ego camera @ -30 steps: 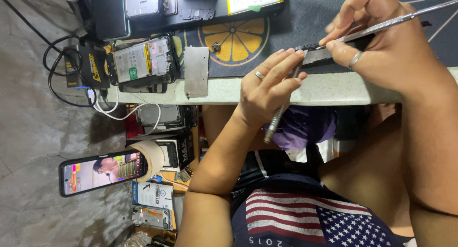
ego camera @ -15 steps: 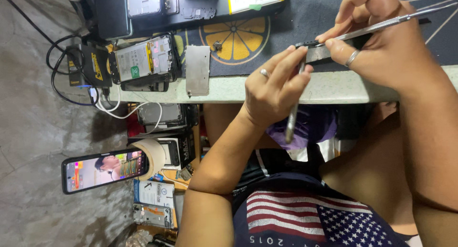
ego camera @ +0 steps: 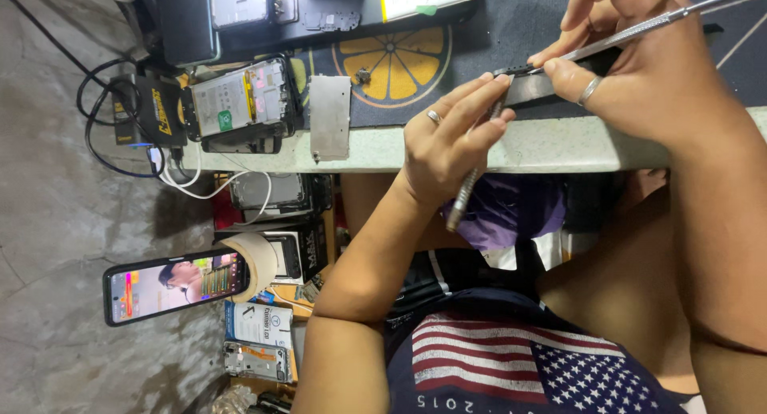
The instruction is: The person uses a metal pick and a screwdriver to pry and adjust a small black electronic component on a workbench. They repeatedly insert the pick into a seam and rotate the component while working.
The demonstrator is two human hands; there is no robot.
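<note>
My left hand [ego camera: 447,138] is closed around a knurled metal screwdriver [ego camera: 466,200]. Its tip rests on a small dark phone part [ego camera: 551,86] lying at the front of the table. My right hand [ego camera: 639,78] steadies that part with thumb and fingers. It also pinches long metal tweezers [ego camera: 667,18], which slant up to the right. There is a ring on each hand. The contact point under my fingertips is partly hidden.
An opened phone [ego camera: 240,102], a metal shield plate [ego camera: 330,117] and a black box with cables [ego camera: 148,110] lie at the left of the pale table edge [ego camera: 559,146]. A dark mat with an orange-slice print [ego camera: 391,62] covers the table. Lower left, a phone [ego camera: 176,286] plays video.
The screwdriver's handle swung slightly right and then back left in my left hand. My right hand and the tweezers stayed almost still on the part.
</note>
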